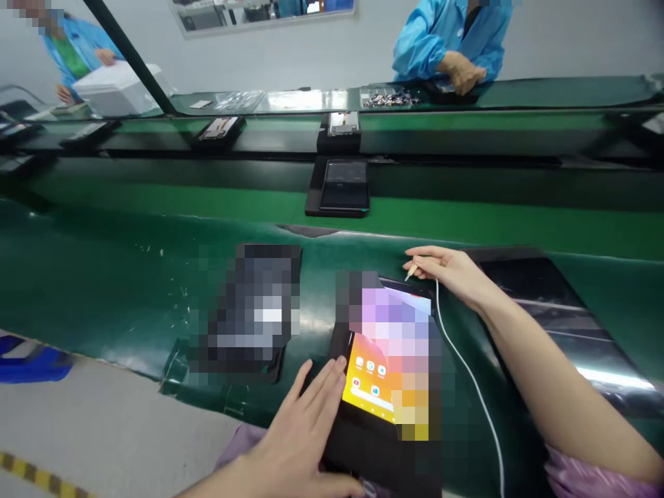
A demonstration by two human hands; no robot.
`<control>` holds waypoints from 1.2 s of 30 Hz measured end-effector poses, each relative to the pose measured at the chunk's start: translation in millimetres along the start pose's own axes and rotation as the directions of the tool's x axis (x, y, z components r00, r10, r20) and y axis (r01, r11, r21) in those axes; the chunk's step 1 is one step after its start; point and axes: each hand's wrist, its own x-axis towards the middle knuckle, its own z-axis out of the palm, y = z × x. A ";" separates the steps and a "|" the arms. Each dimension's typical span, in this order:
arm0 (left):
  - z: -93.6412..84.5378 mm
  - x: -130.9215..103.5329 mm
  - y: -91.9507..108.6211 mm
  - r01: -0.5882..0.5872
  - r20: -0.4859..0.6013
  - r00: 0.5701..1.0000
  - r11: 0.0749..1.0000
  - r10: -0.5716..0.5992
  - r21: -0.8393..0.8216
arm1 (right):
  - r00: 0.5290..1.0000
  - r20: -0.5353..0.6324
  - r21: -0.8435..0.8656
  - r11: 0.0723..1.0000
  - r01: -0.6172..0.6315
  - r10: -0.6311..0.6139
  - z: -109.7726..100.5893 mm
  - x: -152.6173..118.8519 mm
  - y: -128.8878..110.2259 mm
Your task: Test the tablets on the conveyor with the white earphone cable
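A tablet point(371, 377) with a lit home screen lies on a black tray on the green bench; part of it is blurred. My left hand point(311, 422) rests on the tray's left side, fingers spread against the tablet's edge. Above the tablet's top edge, my right hand point(440, 271) pinches the plug of a white cable point(474, 387). The plug's tip points down toward that edge; whether it touches cannot be told. A dark tablet point(254, 304), also blurred, lies to the left.
A large dark panel point(560, 297) lies under and beyond my right forearm. Across the bench, a green conveyor point(207, 197) carries a tablet point(345, 185) on a black tray. Two people in blue coats point(422, 45) are at the far side, one by a white box point(117, 88).
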 end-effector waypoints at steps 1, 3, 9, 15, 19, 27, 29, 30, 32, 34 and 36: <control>-1.4 2.5 1.1 0.026 -0.005 1.000 0.999 -0.026 -0.028 | 1.000 0.012 -0.003 1.000 -0.006 0.006 0.3 1.0 -1.6; -2.3 8.9 3.5 0.086 -0.035 0.995 0.995 -0.088 -0.055 | 0.999 0.034 0.004 1.000 -0.019 0.019 1.7 2.2 -5.3; 3.7 27.2 10.2 0.208 -0.093 0.972 0.973 -0.217 -0.096 | 0.997 0.063 0.017 0.999 -0.033 0.032 5.8 1.3 -10.3; 9.7 29.2 12.7 0.221 -0.092 0.969 0.969 -0.231 -0.112 | 0.994 0.107 -0.061 0.998 -0.006 0.013 4.3 1.7 -9.8; 9.8 28.3 12.8 0.239 -0.055 0.967 0.963 -0.247 -0.128 | 0.991 0.131 -0.066 0.998 -0.016 0.025 4.0 4.1 -10.2; 10.6 27.9 12.8 0.249 -0.032 0.966 0.954 -0.258 -0.169 | 0.994 0.103 -0.004 0.999 -0.034 0.034 8.4 7.3 -9.8; 10.7 27.8 12.6 0.250 -0.029 0.966 0.953 -0.259 -0.173 | 0.995 0.093 -0.002 1.000 -0.028 0.028 8.6 7.5 -9.7; 10.7 27.8 12.4 0.251 -0.023 0.966 0.952 -0.258 -0.175 | 0.996 0.090 0.002 1.000 -0.030 0.029 8.5 7.5 -9.8; 10.6 27.6 12.0 0.255 -0.012 0.965 0.951 -0.261 -0.174 | 0.995 0.092 0.009 0.999 -0.039 0.038 8.7 7.7 -10.1; 10.4 27.5 11.5 0.255 -0.013 0.965 0.952 -0.261 -0.171 | 0.994 0.098 0.014 0.999 -0.045 0.044 9.7 8.4 -10.3; 10.0 27.7 11.1 0.250 -0.023 0.966 0.954 -0.257 -0.167 | 0.994 0.100 0.017 0.999 -0.045 0.043 11.6 9.9 -10.0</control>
